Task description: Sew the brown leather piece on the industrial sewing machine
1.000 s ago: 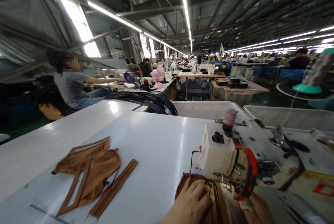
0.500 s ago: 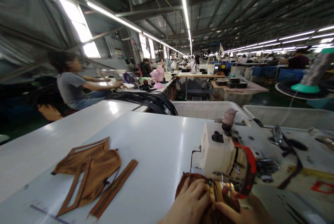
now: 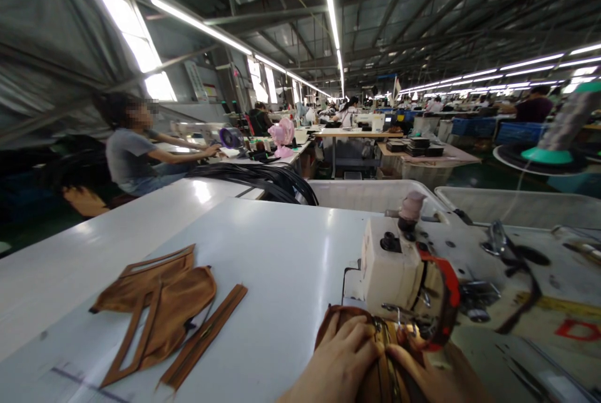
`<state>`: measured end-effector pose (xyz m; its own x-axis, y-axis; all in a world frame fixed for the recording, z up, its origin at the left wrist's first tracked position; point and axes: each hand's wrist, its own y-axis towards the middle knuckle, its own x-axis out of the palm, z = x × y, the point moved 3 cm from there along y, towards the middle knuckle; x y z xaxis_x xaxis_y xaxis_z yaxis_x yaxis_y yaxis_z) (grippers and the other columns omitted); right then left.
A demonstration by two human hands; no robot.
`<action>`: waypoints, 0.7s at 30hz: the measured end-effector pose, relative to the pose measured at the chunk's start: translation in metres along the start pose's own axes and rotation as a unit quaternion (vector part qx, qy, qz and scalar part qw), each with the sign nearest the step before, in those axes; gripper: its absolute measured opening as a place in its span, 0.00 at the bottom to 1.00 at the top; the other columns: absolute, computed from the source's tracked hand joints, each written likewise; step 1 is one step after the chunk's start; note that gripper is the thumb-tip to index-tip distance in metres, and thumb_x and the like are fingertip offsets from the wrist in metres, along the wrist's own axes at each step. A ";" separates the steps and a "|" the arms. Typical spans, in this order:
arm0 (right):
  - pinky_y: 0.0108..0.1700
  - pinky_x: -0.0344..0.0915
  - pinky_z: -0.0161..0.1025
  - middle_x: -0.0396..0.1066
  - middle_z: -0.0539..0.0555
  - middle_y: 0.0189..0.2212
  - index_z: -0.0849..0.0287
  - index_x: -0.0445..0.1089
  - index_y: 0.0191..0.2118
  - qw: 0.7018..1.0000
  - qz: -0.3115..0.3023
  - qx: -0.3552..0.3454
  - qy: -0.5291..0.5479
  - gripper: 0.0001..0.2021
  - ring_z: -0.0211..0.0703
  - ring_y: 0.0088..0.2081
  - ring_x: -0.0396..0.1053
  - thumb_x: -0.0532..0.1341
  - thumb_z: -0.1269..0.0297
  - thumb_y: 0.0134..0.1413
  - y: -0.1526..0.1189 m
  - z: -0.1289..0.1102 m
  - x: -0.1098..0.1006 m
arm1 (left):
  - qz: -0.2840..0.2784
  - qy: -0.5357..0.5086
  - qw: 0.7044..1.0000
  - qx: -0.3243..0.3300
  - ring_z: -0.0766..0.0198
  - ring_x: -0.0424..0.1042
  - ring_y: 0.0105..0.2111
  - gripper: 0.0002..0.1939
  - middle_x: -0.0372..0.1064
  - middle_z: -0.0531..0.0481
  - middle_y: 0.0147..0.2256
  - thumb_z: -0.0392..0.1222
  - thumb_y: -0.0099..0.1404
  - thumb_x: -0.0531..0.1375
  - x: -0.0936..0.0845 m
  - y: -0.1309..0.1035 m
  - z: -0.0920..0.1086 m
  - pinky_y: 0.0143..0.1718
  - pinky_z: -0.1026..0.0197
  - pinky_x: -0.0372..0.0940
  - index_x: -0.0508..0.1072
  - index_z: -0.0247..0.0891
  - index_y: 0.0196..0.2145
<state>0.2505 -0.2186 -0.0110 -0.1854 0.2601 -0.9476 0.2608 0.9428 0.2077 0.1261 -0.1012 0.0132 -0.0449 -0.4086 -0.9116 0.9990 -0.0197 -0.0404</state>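
Note:
A brown bag piece with a zipper [image 3: 389,368] lies at the head of a white sewing machine [image 3: 387,268], close to its presser foot and lit needle area. My left hand [image 3: 342,353] rests over the left part of the piece, fingers bent down onto it beside the zipper. From the other side my right hand [image 3: 434,375] holds the piece, thumb near the zipper. Its other fingers are partly hidden behind the red-marked guard [image 3: 448,303]. To the left on the table lie brown cut panels [image 3: 176,303] with slot openings and a brown zipper strip [image 3: 206,337].
The pale tabletop [image 3: 277,253] stretches left of the machine. Black strips [image 3: 263,176] are heaped at its far edge, beside white bins [image 3: 375,190]. A thread cone [image 3: 558,140] stands at right. A co-worker [image 3: 134,149] sits at another machine on the left; a pink fan [image 3: 282,136] is beyond.
Both hands stay on the brown bag piece, which has shifted only very slightly at the machine. The whole view has moved a little.

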 end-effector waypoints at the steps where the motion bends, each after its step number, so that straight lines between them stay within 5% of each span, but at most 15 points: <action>1: 0.26 0.58 0.35 0.74 0.46 0.27 0.50 0.72 0.30 1.000 0.014 -0.015 -0.013 0.18 0.39 0.27 0.71 0.47 0.76 0.53 -0.001 0.000 0.000 | 0.001 0.000 1.000 0.000 0.59 0.50 0.61 0.22 0.60 0.49 0.55 0.47 0.64 0.55 0.001 0.000 -0.001 0.63 0.46 0.43 0.59 0.45 0.55; 4: 0.27 0.59 0.34 0.74 0.46 0.26 0.51 0.72 0.30 0.999 0.042 -0.021 -0.015 0.17 0.38 0.26 0.71 0.49 0.75 0.54 -0.004 0.003 0.004 | 0.003 -0.004 1.000 0.000 0.59 0.49 0.61 0.24 0.60 0.49 0.55 0.48 0.63 0.56 0.002 -0.001 -0.001 0.63 0.46 0.42 0.58 0.46 0.55; 11: 0.34 0.65 0.37 0.75 0.50 0.28 0.51 0.72 0.30 0.993 0.015 0.084 0.078 0.10 0.44 0.33 0.72 0.54 0.64 0.57 -0.005 0.013 0.018 | -0.012 -0.016 1.000 -0.009 0.58 0.48 0.61 0.28 0.59 0.49 0.56 0.52 0.61 0.58 -0.004 0.000 0.003 0.63 0.46 0.42 0.57 0.47 0.57; 15: 0.34 0.66 0.39 0.74 0.52 0.28 0.53 0.73 0.30 0.989 -0.010 0.121 0.089 0.11 0.47 0.33 0.72 0.55 0.60 0.57 -0.005 0.013 0.013 | -0.002 -0.030 0.999 -0.016 0.56 0.54 0.58 0.29 0.62 0.46 0.54 0.60 0.57 0.60 -0.010 0.001 0.011 0.62 0.50 0.46 0.64 0.42 0.52; 21: 0.33 0.63 0.40 0.74 0.51 0.27 0.53 0.73 0.26 0.982 -0.061 0.128 0.121 0.14 0.47 0.31 0.72 0.54 0.57 0.58 -0.002 0.012 0.005 | 0.018 -0.065 0.997 -0.032 0.55 0.57 0.55 0.37 0.60 0.45 0.54 0.60 0.49 0.66 -0.018 -0.001 0.021 0.59 0.54 0.54 0.64 0.38 0.52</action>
<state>0.2607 -0.2218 -0.0189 -0.4423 0.2191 -0.8697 0.4457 0.8952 -0.0011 0.1254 -0.1129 0.0378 -0.0051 -0.5231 -0.8523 0.9978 0.0536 -0.0388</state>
